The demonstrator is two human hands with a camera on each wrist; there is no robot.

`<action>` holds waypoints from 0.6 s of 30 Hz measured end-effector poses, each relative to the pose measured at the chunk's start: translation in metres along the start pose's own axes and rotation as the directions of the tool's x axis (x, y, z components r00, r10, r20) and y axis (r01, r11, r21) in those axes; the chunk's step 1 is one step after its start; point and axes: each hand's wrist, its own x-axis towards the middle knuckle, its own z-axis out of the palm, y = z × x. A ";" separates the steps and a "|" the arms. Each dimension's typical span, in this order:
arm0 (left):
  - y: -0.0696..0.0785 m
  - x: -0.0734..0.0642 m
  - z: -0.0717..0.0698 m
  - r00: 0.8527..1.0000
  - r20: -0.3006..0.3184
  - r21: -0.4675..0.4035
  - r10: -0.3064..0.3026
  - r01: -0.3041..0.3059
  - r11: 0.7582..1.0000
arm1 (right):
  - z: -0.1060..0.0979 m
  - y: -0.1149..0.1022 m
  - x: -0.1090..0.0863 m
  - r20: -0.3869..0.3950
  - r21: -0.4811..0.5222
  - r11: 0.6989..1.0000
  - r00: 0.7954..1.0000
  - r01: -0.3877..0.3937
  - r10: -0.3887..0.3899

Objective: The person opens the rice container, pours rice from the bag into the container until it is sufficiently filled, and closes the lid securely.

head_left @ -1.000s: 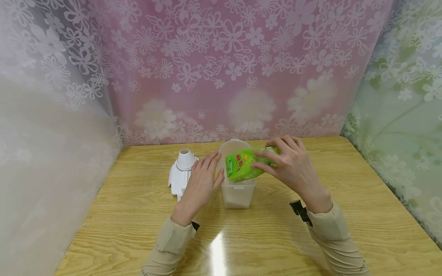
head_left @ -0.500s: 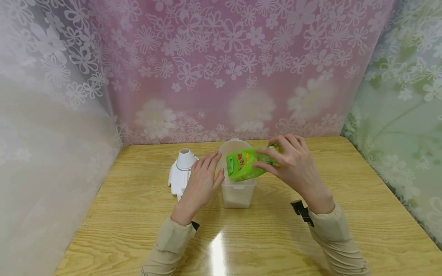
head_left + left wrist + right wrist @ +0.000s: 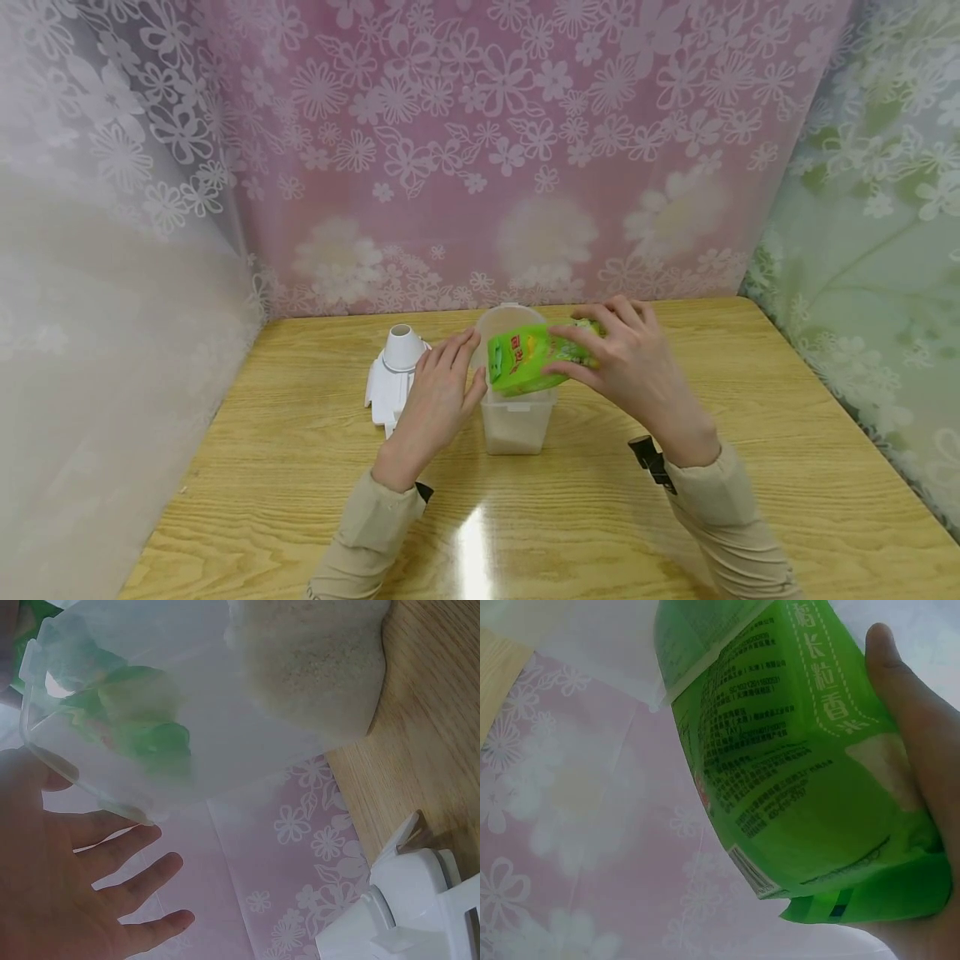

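A green bag of rice (image 3: 528, 358) lies tilted on its side, its mouth end inside a translucent plastic container (image 3: 516, 429). My right hand (image 3: 633, 358) grips the bag by its far end, thumb along one face in the right wrist view. My left hand (image 3: 437, 396) rests at the container's left rim, its fingers extended and spread in the left wrist view. Pale rice (image 3: 315, 667) fills the container's bottom part. Through the cloudy wall the bag's green end shows only blurred.
Left of the container, partly behind my left forearm, lies a white plastic piece with a cone-shaped spout (image 3: 402, 348). The wooden table (image 3: 570, 525) reaches back to a pink flowered curtain (image 3: 480, 208), with more curtains on both sides.
The bag and my right hand shift slightly right, then slightly back left, with the bag staying tilted in the container. My left hand has hardly moved.
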 end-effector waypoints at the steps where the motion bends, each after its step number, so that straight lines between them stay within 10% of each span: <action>1: 0.000 0.000 0.000 1.000 0.000 0.000 -0.001 0.001 1.000 | 0.000 0.000 0.000 0.004 0.006 1.000 1.000 -0.001 0.001; 18: 0.002 0.000 -0.001 1.000 0.006 0.004 -0.005 0.005 1.000 | 0.003 0.002 -0.001 0.002 0.063 0.997 0.999 0.032 -0.033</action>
